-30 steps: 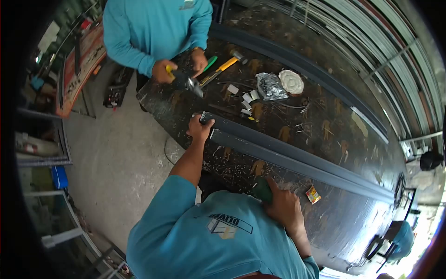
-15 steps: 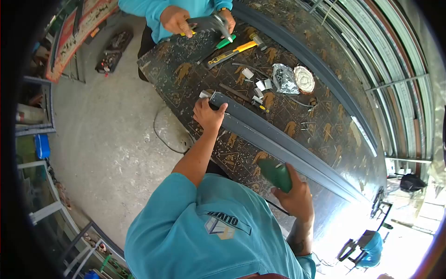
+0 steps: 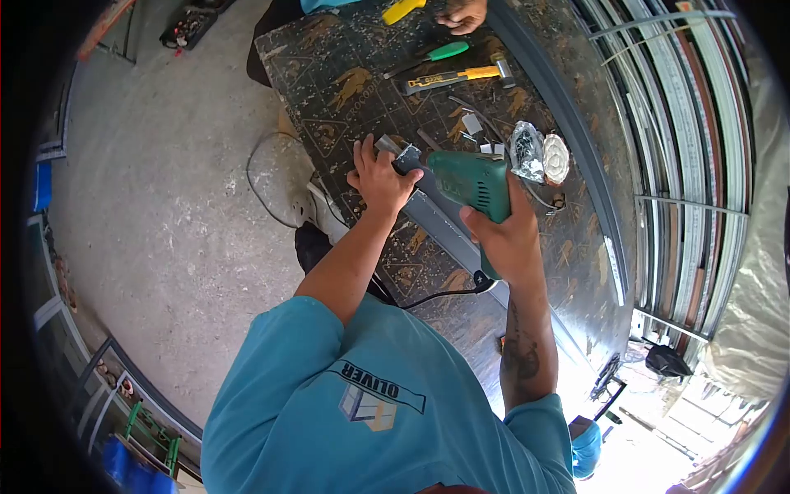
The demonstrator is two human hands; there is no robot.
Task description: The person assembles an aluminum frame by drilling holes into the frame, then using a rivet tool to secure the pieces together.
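Note:
My left hand (image 3: pixel 380 179) is closed around the end of a long dark grey metal profile (image 3: pixel 444 228), its thumb lying across the top. A small light metal piece (image 3: pixel 385 143) shows at that end, beside my fingers. In my right hand (image 3: pixel 508 235) is a green corded power drill (image 3: pixel 469 179), gripped by its handle. The drill lies over the profile, with its front toward the end that my left hand holds. I cannot make out its bit. A black cord (image 3: pixel 440 294) runs from the handle's base.
Beyond my hands lie a yellow-handled hammer (image 3: pixel 461 76), a green-handled tool (image 3: pixel 448 51), a foil bundle (image 3: pixel 527 152) and a white round item (image 3: pixel 556 158). Across the table (image 3: pixel 329 123) is a co-worker's hand (image 3: pixel 462 15). Another long profile (image 3: pixel 568 107) curves along the far side.
The drill has moved up and left, from beside the profile to over its end near my left hand. The view has shifted. The co-worker's hammer is no longer in full view.

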